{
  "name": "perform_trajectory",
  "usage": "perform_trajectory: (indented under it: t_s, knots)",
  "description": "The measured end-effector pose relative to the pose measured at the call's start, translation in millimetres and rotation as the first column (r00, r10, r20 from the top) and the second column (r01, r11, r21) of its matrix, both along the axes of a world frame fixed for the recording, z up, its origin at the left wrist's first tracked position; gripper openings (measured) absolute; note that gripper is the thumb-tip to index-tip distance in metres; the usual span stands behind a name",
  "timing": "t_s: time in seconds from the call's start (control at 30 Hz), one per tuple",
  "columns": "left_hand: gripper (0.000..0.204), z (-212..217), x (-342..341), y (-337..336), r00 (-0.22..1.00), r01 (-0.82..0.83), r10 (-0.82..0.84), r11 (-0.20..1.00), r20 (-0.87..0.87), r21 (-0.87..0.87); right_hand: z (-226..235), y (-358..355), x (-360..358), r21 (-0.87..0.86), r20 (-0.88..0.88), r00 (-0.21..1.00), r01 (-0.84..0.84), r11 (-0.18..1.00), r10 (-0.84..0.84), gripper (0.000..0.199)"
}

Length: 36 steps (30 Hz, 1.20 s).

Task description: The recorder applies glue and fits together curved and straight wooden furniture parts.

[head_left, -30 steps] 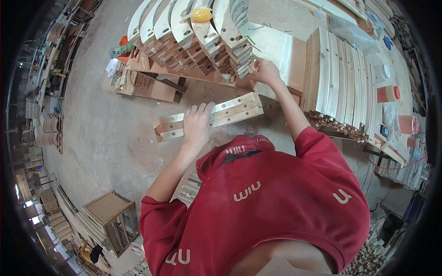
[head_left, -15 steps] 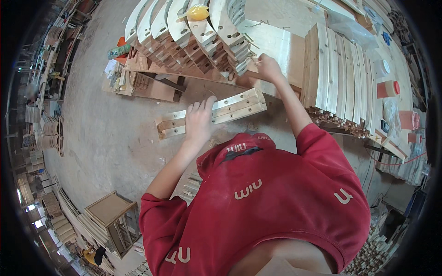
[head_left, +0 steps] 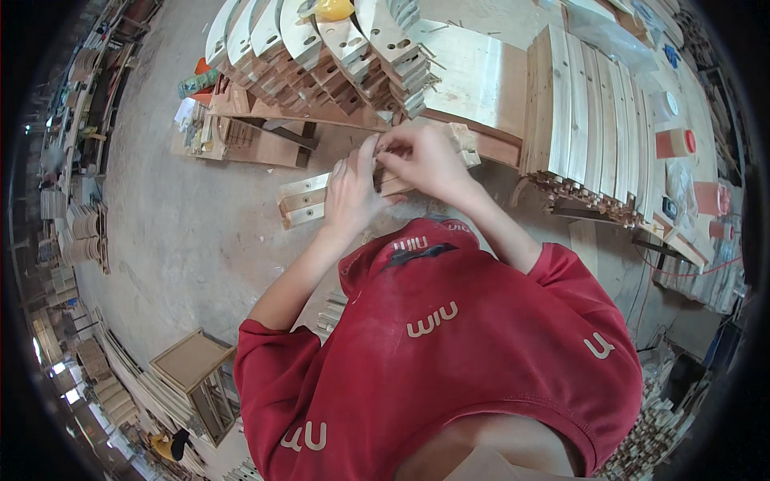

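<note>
A pair of pale wooden strips point(head_left: 302, 201) with dark holes along their faces lies side by side in front of my chest. Wrapped over them near the middle is my left hand point(head_left: 350, 192). My right hand point(head_left: 429, 163) is closed in a pinch right beside the left fingertips, above the strips. Whatever sits in that pinch is too small to make out. Both hands hide the strips' middle, and their far right end point(head_left: 465, 143) shows past my right hand.
Stacked curved wooden parts point(head_left: 309, 60) stand on the bench ahead, a yellow object point(head_left: 334, 10) on top. Thin pegs point(head_left: 431, 54) lie beside them on a pale board point(head_left: 473, 68). Long planks point(head_left: 589, 120) are stacked at right, near a red-lidded container point(head_left: 676, 143).
My right hand has come back from the bench by the curved stack to the strips, next to my left hand. My left hand keeps its hold on the strips.
</note>
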<state>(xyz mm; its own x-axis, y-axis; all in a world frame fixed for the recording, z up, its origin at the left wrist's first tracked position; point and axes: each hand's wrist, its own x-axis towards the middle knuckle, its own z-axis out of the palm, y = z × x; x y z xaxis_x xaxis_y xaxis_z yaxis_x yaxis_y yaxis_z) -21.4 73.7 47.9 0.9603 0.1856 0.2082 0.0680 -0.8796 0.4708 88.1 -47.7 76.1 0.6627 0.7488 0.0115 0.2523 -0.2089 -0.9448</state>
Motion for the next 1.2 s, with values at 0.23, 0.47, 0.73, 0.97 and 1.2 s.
perform_trajectory:
  t_s: [0.23, 0.47, 0.73, 0.97, 1.2]
  knots:
    - [0.118, 2.7, -2.9, 3.7, 0.995, 0.036, -0.037, 0.999, 0.097, 0.014, -13.0, 12.7, -8.6, -0.097, 0.223, 0.974, 0.068, 0.993, -0.045, 0.015]
    - [0.122, 0.3, -6.4, 10.3, 0.997, 0.024, -0.024, 1.000, 0.077, -0.003, -13.9, 19.3, -12.1, -0.092, 0.211, 0.977, 0.034, 0.995, -0.014, 0.013]
    - [0.121, -5.4, -10.2, 13.7, 0.993, 0.038, -0.032, 0.998, 0.116, -0.047, -11.0, 26.2, -17.9, -0.209, 0.323, 0.943, -0.016, 0.978, 0.084, 0.013]
    - [0.119, -0.8, -12.2, 15.6, 0.989, 0.072, -0.069, 0.997, 0.128, -0.019, -6.2, 20.8, -13.4, -0.089, 0.275, 0.958, -0.063, 0.994, 0.086, 0.020]
    - [0.109, 1.0, -17.2, 16.1, 0.999, 0.029, -0.031, 0.999, 0.032, 0.040, 28.7, -5.0, 27.6, -0.179, 0.172, 0.982, -0.053, 0.982, 0.085, 0.020]
